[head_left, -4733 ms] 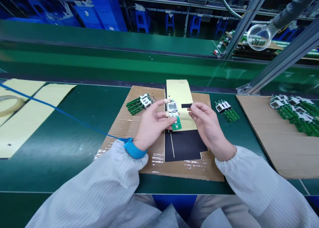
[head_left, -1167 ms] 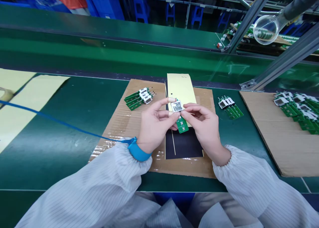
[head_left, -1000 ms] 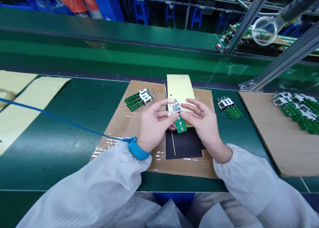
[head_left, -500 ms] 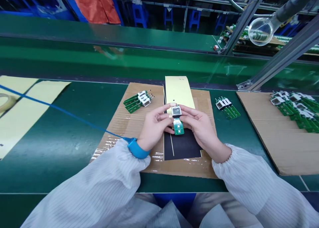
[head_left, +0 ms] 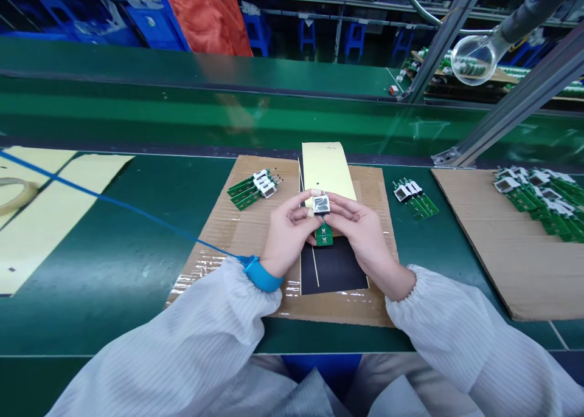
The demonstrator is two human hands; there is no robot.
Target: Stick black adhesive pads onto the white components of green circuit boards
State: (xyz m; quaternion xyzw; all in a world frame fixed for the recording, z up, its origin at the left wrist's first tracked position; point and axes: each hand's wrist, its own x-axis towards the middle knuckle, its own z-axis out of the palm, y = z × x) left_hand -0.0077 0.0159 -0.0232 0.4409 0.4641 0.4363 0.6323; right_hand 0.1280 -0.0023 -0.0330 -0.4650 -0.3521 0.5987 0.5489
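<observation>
Between my two hands I hold a small green circuit board (head_left: pixel 324 234) with a white-framed square display at its top end. My left hand (head_left: pixel 291 227), with a blue wrist strap (head_left: pixel 263 275) at its wrist, grips the left side. On the right side, my right hand (head_left: pixel 358 225) pinches it with thumb and fingers. The board is above a black sheet (head_left: pixel 335 271) and a pale yellow sheet (head_left: pixel 326 161), which lie on a piece of cardboard (head_left: pixel 246 241). Several similar boards (head_left: pixel 255 189) rest on the cardboard's upper left.
More boards (head_left: pixel 415 197) lie on the green table right of the cardboard. A second cardboard sheet (head_left: pixel 511 265) carries a pile of boards at far right. Yellow sheets (head_left: pixel 59 216) and a tape roll (head_left: pixel 18 195) are at left. A blue cord (head_left: pixel 150 213) runs to my wrist strap. Metal posts stand behind.
The board has turned slightly in my hands, and its display now looks brighter, with a curved line on it. My thumbs have come closer together below the display. The orange cloth behind has shifted right.
</observation>
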